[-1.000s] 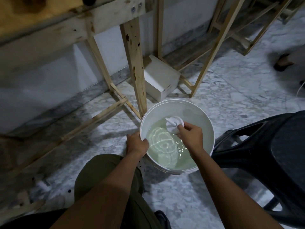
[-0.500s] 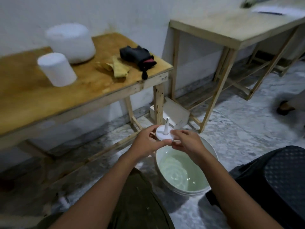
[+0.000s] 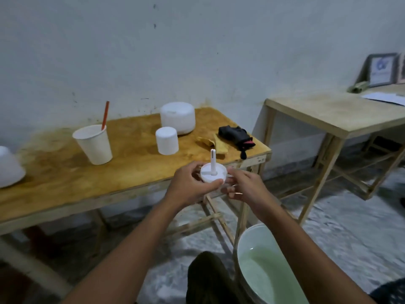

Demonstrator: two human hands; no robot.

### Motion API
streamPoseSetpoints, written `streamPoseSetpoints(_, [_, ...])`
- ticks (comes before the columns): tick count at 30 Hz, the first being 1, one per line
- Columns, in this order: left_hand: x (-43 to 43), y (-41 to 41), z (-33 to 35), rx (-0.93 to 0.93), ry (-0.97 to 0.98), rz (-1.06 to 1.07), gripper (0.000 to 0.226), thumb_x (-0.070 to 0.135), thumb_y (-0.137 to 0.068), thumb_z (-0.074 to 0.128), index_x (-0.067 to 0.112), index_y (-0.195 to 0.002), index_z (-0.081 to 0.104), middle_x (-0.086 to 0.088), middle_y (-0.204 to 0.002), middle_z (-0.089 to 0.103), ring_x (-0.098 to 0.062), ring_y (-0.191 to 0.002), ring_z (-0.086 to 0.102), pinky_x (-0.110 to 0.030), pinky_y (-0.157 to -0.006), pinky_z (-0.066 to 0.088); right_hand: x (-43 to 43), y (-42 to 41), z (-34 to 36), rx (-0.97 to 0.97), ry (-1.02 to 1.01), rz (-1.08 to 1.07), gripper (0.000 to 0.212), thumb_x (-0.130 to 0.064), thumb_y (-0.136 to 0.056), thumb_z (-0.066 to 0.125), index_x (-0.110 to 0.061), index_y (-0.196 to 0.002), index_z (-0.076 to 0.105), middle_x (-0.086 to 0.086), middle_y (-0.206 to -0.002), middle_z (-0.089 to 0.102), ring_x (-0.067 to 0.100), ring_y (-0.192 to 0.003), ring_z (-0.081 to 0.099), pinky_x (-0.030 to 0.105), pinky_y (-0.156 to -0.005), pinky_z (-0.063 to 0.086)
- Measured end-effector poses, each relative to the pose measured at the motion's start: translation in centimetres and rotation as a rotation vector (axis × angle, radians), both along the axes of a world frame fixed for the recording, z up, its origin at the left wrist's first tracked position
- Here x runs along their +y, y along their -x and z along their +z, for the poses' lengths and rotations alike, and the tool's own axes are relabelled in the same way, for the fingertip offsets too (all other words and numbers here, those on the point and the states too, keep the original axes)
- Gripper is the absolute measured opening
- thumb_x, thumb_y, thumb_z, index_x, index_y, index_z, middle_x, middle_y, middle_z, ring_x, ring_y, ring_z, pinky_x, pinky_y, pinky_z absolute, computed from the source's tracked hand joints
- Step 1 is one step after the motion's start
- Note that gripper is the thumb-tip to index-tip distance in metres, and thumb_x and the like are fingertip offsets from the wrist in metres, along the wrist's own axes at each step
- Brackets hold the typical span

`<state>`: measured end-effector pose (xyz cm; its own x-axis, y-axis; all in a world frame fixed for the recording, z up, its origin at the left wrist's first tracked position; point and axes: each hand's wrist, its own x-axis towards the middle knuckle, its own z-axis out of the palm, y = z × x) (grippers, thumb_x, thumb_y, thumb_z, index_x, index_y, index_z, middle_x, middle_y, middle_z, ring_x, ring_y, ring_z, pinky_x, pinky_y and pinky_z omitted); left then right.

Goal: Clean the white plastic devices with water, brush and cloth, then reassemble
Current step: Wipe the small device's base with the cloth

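Observation:
A white round plastic part with an upright stem is held in front of the wooden table's near edge. My left hand grips it from the left, thumb under its front rim. My right hand touches its right side with fingers curled. On the table stand a large white dome cover, a smaller white cylinder, and another white piece at the far left. A yellow cloth lies near the table's right end. A white bucket of water stands on the floor at lower right.
A paper cup holding a red-handled brush stands on the table. A black folded item lies beside the cloth. A second wooden table with papers stands to the right. My knee is next to the bucket.
The white part left the bucket's water and rose to table height. My left hand let go of the bucket rim and took hold of the part. The view lifted toward the table.

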<state>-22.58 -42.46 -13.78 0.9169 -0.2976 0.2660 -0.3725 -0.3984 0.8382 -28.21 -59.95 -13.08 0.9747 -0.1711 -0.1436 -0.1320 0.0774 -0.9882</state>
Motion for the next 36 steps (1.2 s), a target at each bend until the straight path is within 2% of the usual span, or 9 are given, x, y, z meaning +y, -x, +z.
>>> streamPoseSetpoints(5, [3.5,-2.2,2.2,-0.077,-0.033,0.177,0.057,0.048,-0.065,0.086,0.03,-0.114,0.062,0.015,-0.105,0.064,-0.004,-0.096,0.061,-0.021,-0.077,0.051,1.8,-4.1,2.2,-0.211,0.468,-0.161,0.029,-0.042,-0.096,0.056,-0.024,-0.115,0.069,-0.009,-0.102,0.07,0.007,-0.089,0.066,0.033,-0.077,0.056])
streamPoseSetpoints(8, [4.8,-3.7,2.3,-0.07,-0.06,0.255,0.067,0.05,-0.065,0.085,0.023,-0.122,0.062,0.012,-0.107,0.061,-0.008,-0.098,0.06,-0.028,-0.082,0.053,1.8,-8.2,2.9,-0.284,0.835,-0.211,0.035,-0.043,-0.094,0.055,-0.027,-0.124,0.063,-0.006,-0.119,0.062,0.009,-0.102,0.06,0.034,-0.081,0.053])
streamPoseSetpoints(11, [5.5,-4.8,1.9,-0.055,-0.064,0.284,0.069,0.052,-0.065,0.085,0.024,-0.123,0.062,0.011,-0.109,0.063,-0.011,-0.101,0.06,-0.037,-0.087,0.055,1.7,-12.3,3.1,-0.142,1.174,-0.141,0.048,-0.046,-0.094,0.052,-0.026,-0.137,0.052,0.003,-0.138,0.049,0.023,-0.126,0.047,0.041,-0.093,0.045])
streamPoseSetpoints(14, [5.8,-5.5,1.5,-0.047,-0.064,0.3,0.07,0.053,-0.065,0.084,0.025,-0.125,0.061,0.009,-0.114,0.064,-0.011,-0.102,0.06,-0.038,-0.087,0.054,1.8,-14.9,2.9,0.068,1.414,-0.015,0.047,-0.045,-0.094,0.048,-0.022,-0.135,0.05,0.011,-0.136,0.049,0.033,-0.124,0.046,0.048,-0.096,0.041])
streamPoseSetpoints(19, [7.3,-6.2,1.1,-0.03,-0.086,0.295,0.078,0.064,-0.06,0.078,0.031,-0.128,0.059,0.012,-0.119,0.064,-0.01,-0.106,0.058,-0.04,-0.091,0.053,1.8,-16.0,3.0,-0.007,1.242,0.009,0.03,-0.011,-0.095,0.046,-0.015,-0.122,0.056,0.009,-0.118,0.06,0.027,-0.094,0.059,0.04,-0.073,0.055])
streamPoseSetpoints(24, [10.6,-6.8,0.6,0.015,-0.17,0.285,0.066,0.077,-0.054,0.069,0.048,-0.112,0.056,0.027,-0.107,0.058,-0.008,-0.108,0.056,-0.051,-0.099,0.046,4.7,-12.7,4.9,-0.348,0.955,0.042,0.037,-0.011,-0.095,0.052,-0.013,-0.132,0.057,0.005,-0.114,0.064,0.016,-0.082,0.057,0.032,-0.073,0.047])
streamPoseSetpoints(27, [13.0,-7.0,0.2,0.04,-0.181,0.274,0.062,0.083,-0.051,0.069,0.049,-0.102,0.061,0.03,-0.104,0.062,-0.007,-0.103,0.06,-0.053,-0.098,0.047,7.4,-11.4,5.1,-0.5,1.068,0.236,0.033,-0.012,-0.094,0.054,-0.017,-0.125,0.063,-0.002,-0.111,0.062,0.015,-0.095,0.057,0.03,-0.074,0.044])
streamPoseSetpoints(31, [14.5,-7.2,-0.2,0.046,-0.185,0.221,0.078,0.089,-0.051,0.065,0.043,-0.115,0.065,0.025,-0.111,0.066,-0.008,-0.103,0.061,-0.054,-0.096,0.047,11.1,-12.1,4.5,-0.648,1.396,0.351,0.035,-0.017,-0.095,0.054,-0.023,-0.129,0.062,0.0,-0.124,0.052,0.019,-0.099,0.058,0.028,-0.065,0.044])
streamPoseSetpoints(36, [14.8,-7.4,-0.7,0.01,-0.266,0.228,0.081,0.092,-0.056,0.057,0.041,-0.12,0.063,0.019,-0.118,0.062,-0.014,-0.11,0.056,-0.054,-0.099,0.042,13.5,-12.9,4.6,-0.619,1.667,0.536,0.029,-0.014,-0.094,0.057,-0.02,-0.122,0.064,0.001,-0.131,0.044,0.02,-0.113,0.052,0.029,-0.066,0.041])
